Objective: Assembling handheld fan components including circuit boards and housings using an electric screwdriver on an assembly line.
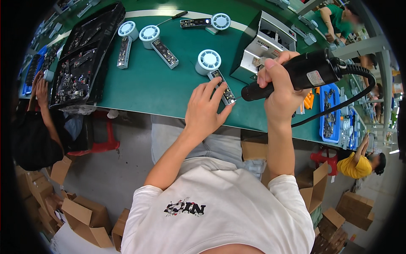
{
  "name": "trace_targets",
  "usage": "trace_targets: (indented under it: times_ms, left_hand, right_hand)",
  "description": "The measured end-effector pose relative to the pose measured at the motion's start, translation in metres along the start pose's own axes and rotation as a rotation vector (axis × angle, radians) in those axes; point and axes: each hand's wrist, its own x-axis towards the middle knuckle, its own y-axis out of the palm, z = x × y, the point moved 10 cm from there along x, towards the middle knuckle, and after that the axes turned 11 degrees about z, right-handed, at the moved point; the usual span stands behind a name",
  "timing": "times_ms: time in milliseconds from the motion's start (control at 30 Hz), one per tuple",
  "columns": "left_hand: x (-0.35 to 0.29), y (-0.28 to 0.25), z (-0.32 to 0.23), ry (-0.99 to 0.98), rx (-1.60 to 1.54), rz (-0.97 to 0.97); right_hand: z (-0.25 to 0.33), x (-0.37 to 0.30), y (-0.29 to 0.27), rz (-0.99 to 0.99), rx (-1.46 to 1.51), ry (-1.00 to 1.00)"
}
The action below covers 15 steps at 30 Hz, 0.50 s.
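A handheld fan with a pale blue round head lies near the front edge of the green table, its handle opened to show a circuit board. My left hand holds that handle, fingertips over the board and thumb by its near end. In my right hand is a black electric screwdriver, fingers wrapped round its body. Its thin bit points left and reaches the near end of the handle; whether it sits in a screw is too small to tell.
More open fans lie toward the back, near a black-handled screwdriver. At left stands a black tray of circuit boards. A metal box machine and a blue bin stand right, with the power tool's cable between. Co-workers sit on both sides.
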Motion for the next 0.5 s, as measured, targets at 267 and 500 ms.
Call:
trace_targets:
  times_ms: [267,500]
  left_hand:
    - [-0.006,0.0,-0.007,0.028,-0.05,0.05]
    - [-0.011,-0.007,-0.01,-0.014,-0.009,0.021]
  right_hand:
    - [-0.009,-0.009,0.004,0.351,0.162,0.11]
    - [-0.006,-0.01,0.004,0.406,0.24,-0.005]
